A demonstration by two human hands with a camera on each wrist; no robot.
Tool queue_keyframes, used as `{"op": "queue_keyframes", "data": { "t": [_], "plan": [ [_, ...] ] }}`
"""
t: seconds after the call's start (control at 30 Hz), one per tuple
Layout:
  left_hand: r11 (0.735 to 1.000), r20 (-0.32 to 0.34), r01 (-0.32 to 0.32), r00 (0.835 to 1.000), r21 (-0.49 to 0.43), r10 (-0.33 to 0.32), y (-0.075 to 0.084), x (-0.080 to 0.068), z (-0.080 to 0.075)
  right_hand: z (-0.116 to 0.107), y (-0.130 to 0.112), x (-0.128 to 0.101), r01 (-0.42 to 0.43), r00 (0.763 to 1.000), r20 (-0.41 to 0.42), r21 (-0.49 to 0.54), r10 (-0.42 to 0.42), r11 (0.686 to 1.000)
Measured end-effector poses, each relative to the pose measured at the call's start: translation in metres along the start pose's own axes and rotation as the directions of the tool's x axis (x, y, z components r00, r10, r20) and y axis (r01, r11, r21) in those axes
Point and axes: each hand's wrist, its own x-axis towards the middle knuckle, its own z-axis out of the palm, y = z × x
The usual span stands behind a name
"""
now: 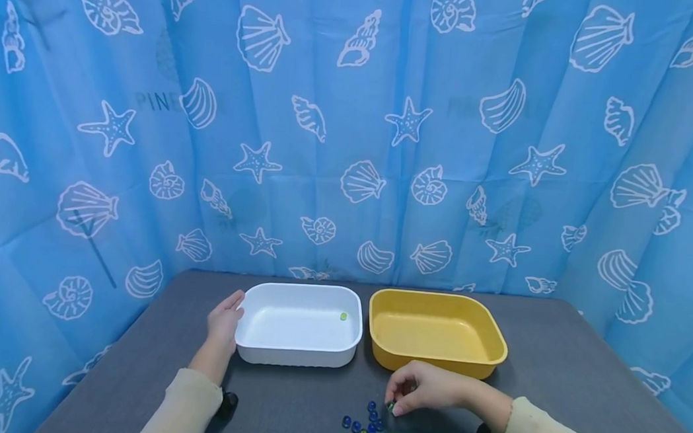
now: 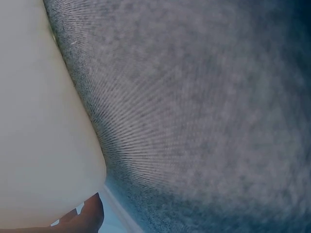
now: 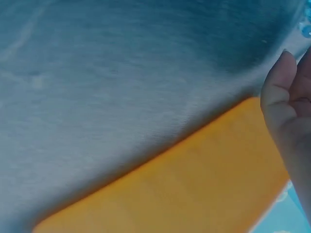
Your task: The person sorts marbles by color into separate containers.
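Observation:
A white tray (image 1: 267, 352) stands on the grey table, with one green marble (image 1: 343, 316) inside near its right wall. My left hand (image 1: 230, 310) rests against the tray's left side, thumb by the rim and fingers fairly straight. In the left wrist view the tray wall (image 2: 43, 121) fills the left and one fingertip (image 2: 90, 213) shows below it. A yellow tray (image 1: 480, 367) sits to the right, holding nothing. In front of it my right hand (image 1: 394, 403) is curled, its fingertips pinching a marble at the top of a small pile of blue and green marbles (image 1: 372, 430).
The grey table (image 1: 552, 361) is closed in at the back and sides by a blue shell-print curtain (image 1: 352, 124). The right wrist view shows the yellow tray wall (image 3: 184, 189), the tabletop (image 3: 121, 73) and my fingers (image 3: 286, 107) at the right edge.

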Motion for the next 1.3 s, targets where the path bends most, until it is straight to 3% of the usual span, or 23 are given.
{"op": "queue_keyframes", "data": {
  "t": [0.23,0.37,0.6,0.9,1.3],
  "plan": [
    [1.0,-0.011,0.004,1.0,0.002,-0.004,0.0,0.001,0.0,-0.003,-0.017,0.007,0.006,0.995,-0.102,0.002,-0.005,1.0],
    [1.0,-0.006,0.004,1.0,-0.004,-0.004,0.0,0.0,-0.001,-0.007,-0.027,0.015,-0.029,0.984,-0.176,0.018,0.032,0.999],
    [1.0,0.002,-0.004,1.0,-0.003,0.004,0.0,0.001,-0.001,-0.007,-0.044,0.033,-0.099,0.941,-0.313,0.106,0.128,0.989],
    [1.0,-0.006,-0.005,1.0,-0.009,0.005,-0.001,0.002,0.0,-0.011,-0.051,0.058,-0.086,0.89,-0.427,0.188,0.16,0.978],
    [1.0,-0.014,-0.013,1.0,-0.021,0.013,0.0,0.003,0.002,-0.006,-0.059,0.098,-0.077,0.826,-0.522,0.273,0.215,0.959]
  ]
}}
